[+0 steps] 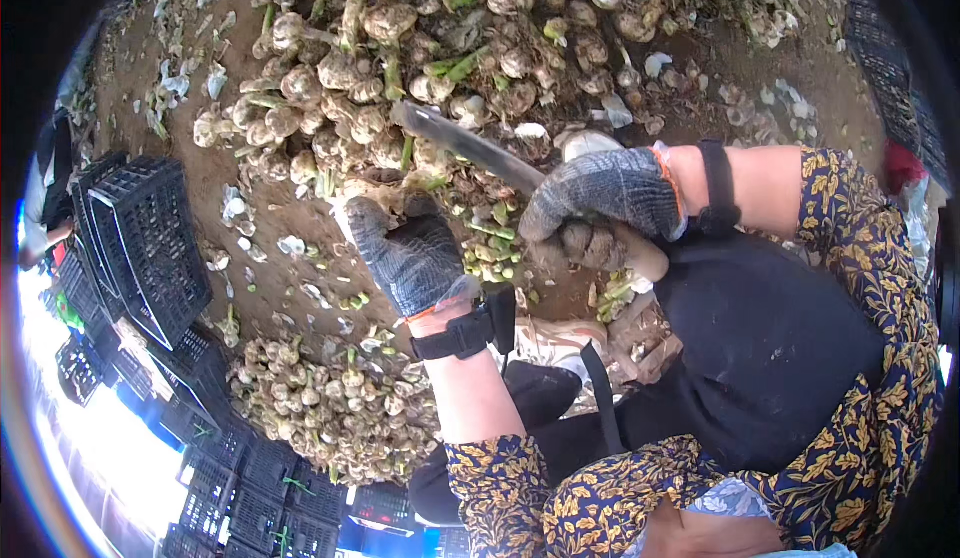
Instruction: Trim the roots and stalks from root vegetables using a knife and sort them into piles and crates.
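My left hand (409,254), in a dirty grey knit glove, has its thumb and fingers around a pale garlic bulb (375,192), partly hidden by the glove. My right hand (604,209), gloved alike, grips a knife (472,141); its dark blade points up and left towards the garlic heap, and what looks like the handle's tan end shows below the fist. Beyond both hands lies a large heap of soil-covered garlic bulbs (337,70) with roots and some green stems. Cut green stem pieces (491,254) lie on the ground between the hands.
A second pile of garlic bulbs (330,408) lies at lower left. Black plastic crates (150,243) stand stacked at left, with more crates (262,490) behind the pile. Near my shoe (551,340) lies brown, crumpled material. Part of another person (49,190) shows at the far left.
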`<move>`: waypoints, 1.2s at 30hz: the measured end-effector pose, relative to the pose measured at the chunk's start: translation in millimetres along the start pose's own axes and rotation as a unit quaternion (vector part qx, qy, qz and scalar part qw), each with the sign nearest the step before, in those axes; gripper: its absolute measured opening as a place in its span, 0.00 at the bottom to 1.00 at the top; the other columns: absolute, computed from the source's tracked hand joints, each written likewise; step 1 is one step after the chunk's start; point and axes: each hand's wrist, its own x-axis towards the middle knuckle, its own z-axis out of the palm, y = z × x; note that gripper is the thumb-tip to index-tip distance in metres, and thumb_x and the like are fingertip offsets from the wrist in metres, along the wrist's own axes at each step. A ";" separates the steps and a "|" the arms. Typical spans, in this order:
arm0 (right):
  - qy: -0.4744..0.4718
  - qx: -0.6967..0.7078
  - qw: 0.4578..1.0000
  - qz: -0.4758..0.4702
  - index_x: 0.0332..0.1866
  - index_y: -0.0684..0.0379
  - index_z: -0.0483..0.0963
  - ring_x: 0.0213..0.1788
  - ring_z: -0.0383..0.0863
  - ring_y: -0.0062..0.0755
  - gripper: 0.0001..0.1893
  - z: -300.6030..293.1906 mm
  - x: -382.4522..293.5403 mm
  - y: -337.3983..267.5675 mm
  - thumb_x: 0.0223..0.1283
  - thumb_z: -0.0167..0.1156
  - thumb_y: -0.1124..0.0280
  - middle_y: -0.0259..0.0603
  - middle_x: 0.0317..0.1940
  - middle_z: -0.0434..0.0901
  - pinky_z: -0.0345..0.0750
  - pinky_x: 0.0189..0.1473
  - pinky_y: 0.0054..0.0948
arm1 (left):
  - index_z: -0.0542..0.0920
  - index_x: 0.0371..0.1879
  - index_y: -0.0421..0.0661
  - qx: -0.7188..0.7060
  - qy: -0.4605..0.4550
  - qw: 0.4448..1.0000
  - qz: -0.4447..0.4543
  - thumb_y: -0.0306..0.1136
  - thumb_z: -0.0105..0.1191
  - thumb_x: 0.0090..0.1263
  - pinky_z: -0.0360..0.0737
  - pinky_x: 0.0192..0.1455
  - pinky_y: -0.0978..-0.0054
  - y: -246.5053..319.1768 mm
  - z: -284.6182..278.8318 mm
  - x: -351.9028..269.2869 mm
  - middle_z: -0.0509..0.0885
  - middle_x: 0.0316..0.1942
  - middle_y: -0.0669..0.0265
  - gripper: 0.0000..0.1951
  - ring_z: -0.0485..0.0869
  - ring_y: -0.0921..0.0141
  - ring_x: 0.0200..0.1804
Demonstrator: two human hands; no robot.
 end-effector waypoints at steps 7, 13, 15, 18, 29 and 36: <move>-0.083 0.052 0.995 0.034 0.26 0.63 0.71 0.13 0.64 0.13 0.11 -9.9 12.5 3.1 0.56 0.55 0.65 0.27 0.13 0.65 0.63 0.13 0.15 | 0.76 0.43 0.45 -0.017 -0.021 0.999 0.018 0.38 0.52 0.64 0.78 0.42 0.72 -10.0 26.1 9.3 0.81 0.41 0.63 0.13 0.79 0.67 0.40; -0.037 -0.217 0.954 -0.204 0.37 0.60 0.74 0.16 0.69 0.22 0.10 -37.7 48.6 14.2 0.58 0.52 0.65 0.31 0.20 0.76 0.74 0.26 0.19 | 0.73 0.40 0.42 -0.023 -0.260 0.964 -0.053 0.39 0.61 0.58 0.80 0.39 0.76 -13.8 44.5 -32.8 0.77 0.27 0.70 0.18 0.77 0.76 0.30; 0.147 -0.609 0.723 -0.291 0.34 0.61 0.75 0.16 0.70 0.29 0.13 -58.8 56.0 1.4 0.53 0.54 0.61 0.39 0.15 0.74 0.74 0.25 0.25 | 0.72 0.37 0.46 0.187 -0.224 0.953 0.082 0.37 0.61 0.58 0.79 0.37 0.75 7.8 30.3 -33.3 0.74 0.23 0.75 0.15 0.75 0.80 0.27; 0.406 -0.513 0.552 -0.517 0.28 0.63 0.74 0.17 0.76 0.41 0.16 -64.8 18.4 -17.5 0.45 0.62 0.58 0.49 0.14 0.73 0.76 0.24 0.30 | 0.72 0.36 0.50 0.259 -0.115 0.953 0.106 0.39 0.59 0.60 0.77 0.35 0.72 100.0 -51.1 -27.0 0.74 0.24 0.74 0.12 0.73 0.77 0.24; 0.551 -0.648 0.381 -0.361 0.25 0.62 0.76 0.21 0.78 0.41 0.16 -125.1 -10.1 -67.8 0.49 0.59 0.57 0.47 0.15 0.75 0.76 0.27 0.33 | 0.75 0.42 0.44 0.960 0.067 -0.263 -0.063 0.27 0.51 0.61 0.71 0.39 0.79 184.4 -119.7 -47.4 0.75 0.43 0.66 0.10 0.74 0.72 0.40; 0.288 -0.137 0.811 -0.490 0.45 0.60 0.76 0.24 0.76 0.18 0.15 -77.5 -36.5 -27.2 0.55 0.59 0.63 0.36 0.28 0.80 0.73 0.25 0.18 | 0.63 0.57 0.41 0.347 -0.037 0.937 -0.031 0.38 0.59 0.58 0.76 0.35 0.74 -8.6 -19.1 -40.9 0.77 0.44 0.62 0.30 0.78 0.69 0.43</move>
